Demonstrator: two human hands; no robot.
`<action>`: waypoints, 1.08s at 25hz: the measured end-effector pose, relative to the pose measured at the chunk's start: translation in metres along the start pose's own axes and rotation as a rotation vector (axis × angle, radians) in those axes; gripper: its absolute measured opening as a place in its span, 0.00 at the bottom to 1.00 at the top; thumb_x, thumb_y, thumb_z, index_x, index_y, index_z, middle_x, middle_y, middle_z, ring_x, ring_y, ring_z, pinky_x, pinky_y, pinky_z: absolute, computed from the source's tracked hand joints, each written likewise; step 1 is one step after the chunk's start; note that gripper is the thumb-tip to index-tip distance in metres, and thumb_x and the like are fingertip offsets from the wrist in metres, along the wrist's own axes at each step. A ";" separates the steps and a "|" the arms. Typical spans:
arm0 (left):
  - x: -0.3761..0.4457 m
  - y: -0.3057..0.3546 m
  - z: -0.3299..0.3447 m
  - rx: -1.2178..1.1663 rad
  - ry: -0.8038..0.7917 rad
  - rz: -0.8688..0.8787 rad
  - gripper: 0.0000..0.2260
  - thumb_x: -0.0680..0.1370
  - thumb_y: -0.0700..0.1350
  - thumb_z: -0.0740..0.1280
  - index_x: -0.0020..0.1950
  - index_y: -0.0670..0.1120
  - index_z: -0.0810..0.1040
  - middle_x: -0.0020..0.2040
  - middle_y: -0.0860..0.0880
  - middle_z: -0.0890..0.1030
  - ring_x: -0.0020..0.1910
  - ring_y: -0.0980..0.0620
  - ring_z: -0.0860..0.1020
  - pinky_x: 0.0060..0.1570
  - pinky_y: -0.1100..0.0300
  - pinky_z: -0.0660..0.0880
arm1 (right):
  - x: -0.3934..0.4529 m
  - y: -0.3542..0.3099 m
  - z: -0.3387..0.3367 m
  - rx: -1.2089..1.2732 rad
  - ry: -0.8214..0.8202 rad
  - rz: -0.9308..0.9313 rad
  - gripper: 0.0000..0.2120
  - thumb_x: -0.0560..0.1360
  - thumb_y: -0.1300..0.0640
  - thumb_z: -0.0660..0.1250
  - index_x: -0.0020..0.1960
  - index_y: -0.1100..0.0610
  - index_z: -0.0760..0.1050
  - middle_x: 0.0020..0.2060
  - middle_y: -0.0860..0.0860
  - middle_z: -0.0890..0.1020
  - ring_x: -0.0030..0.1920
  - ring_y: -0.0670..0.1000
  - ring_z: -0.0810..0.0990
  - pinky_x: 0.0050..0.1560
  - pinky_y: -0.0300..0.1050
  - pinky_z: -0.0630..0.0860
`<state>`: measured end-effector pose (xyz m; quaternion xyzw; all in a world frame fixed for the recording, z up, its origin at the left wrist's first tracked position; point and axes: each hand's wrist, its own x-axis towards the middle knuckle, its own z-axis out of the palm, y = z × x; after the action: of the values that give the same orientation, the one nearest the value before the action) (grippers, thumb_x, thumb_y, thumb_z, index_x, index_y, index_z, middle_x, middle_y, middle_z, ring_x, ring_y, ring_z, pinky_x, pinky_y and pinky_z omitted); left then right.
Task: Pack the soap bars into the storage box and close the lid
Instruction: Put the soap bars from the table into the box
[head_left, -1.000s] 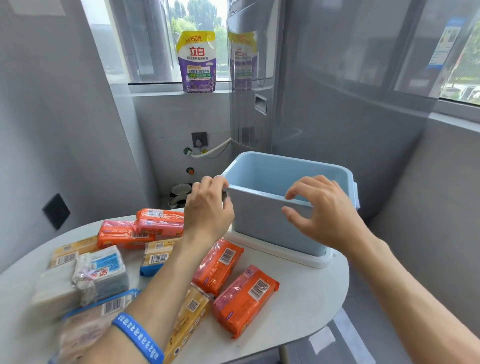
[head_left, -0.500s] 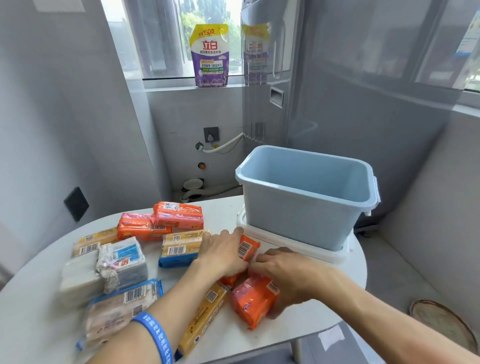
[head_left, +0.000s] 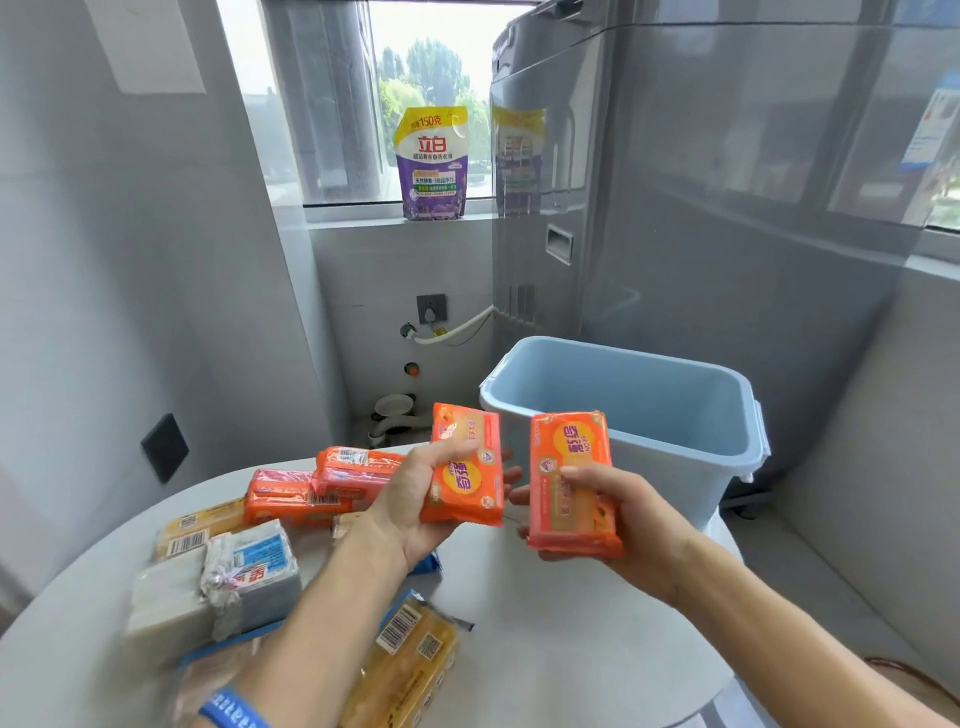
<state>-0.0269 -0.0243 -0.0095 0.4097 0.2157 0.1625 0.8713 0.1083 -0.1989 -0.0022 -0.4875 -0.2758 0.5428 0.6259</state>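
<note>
The left hand (head_left: 415, 499) is holding one orange soap bar (head_left: 465, 465) upright, thumb across its printed face and fingers behind; the right hand (head_left: 613, 519) is gripping a second orange bar (head_left: 571, 478) the same way. Both bars are hovering above the tabletop (head_left: 545, 613), just in front of the near wall of the pale blue storage box (head_left: 675, 467), which is sitting open at the tabletop's far right edge — no lid on it, and what shows of its inside looks empty.

These bars are looking like firm, flat blocks in glossy plastic wrap: probably light enough for one hand each, stiff enough not to bend, but the film is likely to be slick, so pinching across the broad faces near the middle, as both hands are doing, seems the safest hold.

The wrappers are bright orange with a yellow round logo and a paler peach band at the lower end. More bars are lying toward the tabletop's left side: orange packs (head_left: 311, 488) stacked near the far edge, yellow packs (head_left: 405, 670) at the near edge, and a white-and-blue bundle (head_left: 234, 577) toward the left edge.
</note>
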 end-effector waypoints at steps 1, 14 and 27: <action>-0.002 0.000 0.005 -0.007 -0.013 0.021 0.21 0.71 0.42 0.70 0.63 0.38 0.76 0.53 0.36 0.84 0.48 0.39 0.84 0.41 0.50 0.82 | -0.002 -0.003 0.004 -0.057 0.057 0.002 0.17 0.70 0.52 0.68 0.55 0.57 0.84 0.55 0.62 0.84 0.48 0.63 0.85 0.43 0.52 0.81; 0.107 0.071 0.115 0.944 0.152 0.322 0.10 0.71 0.43 0.75 0.49 0.45 0.79 0.48 0.43 0.85 0.42 0.47 0.84 0.44 0.53 0.81 | 0.028 -0.139 -0.078 -0.759 0.744 -0.167 0.20 0.66 0.55 0.79 0.53 0.60 0.77 0.44 0.57 0.85 0.38 0.57 0.86 0.35 0.51 0.84; 0.181 0.021 0.088 2.037 0.133 -0.135 0.11 0.72 0.45 0.70 0.51 0.45 0.72 0.45 0.49 0.76 0.45 0.45 0.76 0.43 0.54 0.74 | 0.071 -0.095 -0.118 -1.649 0.574 0.275 0.10 0.77 0.61 0.61 0.56 0.63 0.73 0.51 0.59 0.80 0.44 0.58 0.78 0.36 0.49 0.75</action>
<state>0.1702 0.0151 0.0136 0.9329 0.3219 -0.1249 0.1026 0.2690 -0.1621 0.0265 -0.9300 -0.3507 0.0981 0.0494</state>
